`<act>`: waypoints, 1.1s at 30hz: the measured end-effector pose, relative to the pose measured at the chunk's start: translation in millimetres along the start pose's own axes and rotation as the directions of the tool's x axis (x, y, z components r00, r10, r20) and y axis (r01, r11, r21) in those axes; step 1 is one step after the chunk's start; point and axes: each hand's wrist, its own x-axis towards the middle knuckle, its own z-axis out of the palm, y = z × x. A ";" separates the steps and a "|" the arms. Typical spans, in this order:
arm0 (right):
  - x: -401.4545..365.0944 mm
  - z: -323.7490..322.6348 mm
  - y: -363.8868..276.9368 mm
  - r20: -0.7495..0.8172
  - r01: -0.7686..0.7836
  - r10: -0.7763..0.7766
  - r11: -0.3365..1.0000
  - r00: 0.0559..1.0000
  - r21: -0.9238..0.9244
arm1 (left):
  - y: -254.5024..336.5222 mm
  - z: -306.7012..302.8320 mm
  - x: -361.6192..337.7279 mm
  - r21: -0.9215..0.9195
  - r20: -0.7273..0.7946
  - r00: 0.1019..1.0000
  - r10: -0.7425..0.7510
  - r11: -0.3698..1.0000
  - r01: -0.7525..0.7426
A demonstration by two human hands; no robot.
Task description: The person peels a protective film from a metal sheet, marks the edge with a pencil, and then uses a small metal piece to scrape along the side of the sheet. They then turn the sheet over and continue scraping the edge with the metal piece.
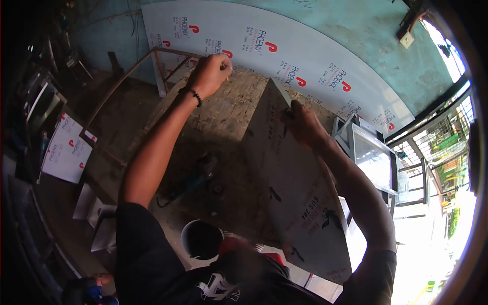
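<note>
A bent sheet-metal panel, covered in printed "SUS 304" film, stands tilted on edge in front of me. My right hand is closed round its upper right edge. My left hand is raised above the far left part of the wooden tabletop, apart from the panel. Its fingers are curled together in a pinch, and whatever is between them is too small to make out. In the shade on the near part of the table lies an angle grinder.
A large "PHOENIX" sheet leans against the wall behind the table. Left are a metal frame, a smaller printed sheet and bent metal pieces. Below is a bucket; framed panels stand right. Another person is low left.
</note>
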 end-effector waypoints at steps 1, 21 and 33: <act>0.7 -2.5 0.1 0.036 0.014 -0.014 1.000 0.999 -0.019 | 7.2 -8.9 -30.4 -0.170 0.056 0.998 -0.016 0.985 0.025; -15.2 -23.8 -1.6 0.034 -0.048 0.045 0.994 0.998 0.102 | -101.1 165.9 -609.0 0.469 0.305 0.385 -0.871 0.489 0.735; -145.1 -102.2 -35.2 -0.119 -0.126 0.172 0.938 0.978 0.322 | -110.1 150.5 -597.9 0.513 0.669 0.244 -0.702 0.674 0.532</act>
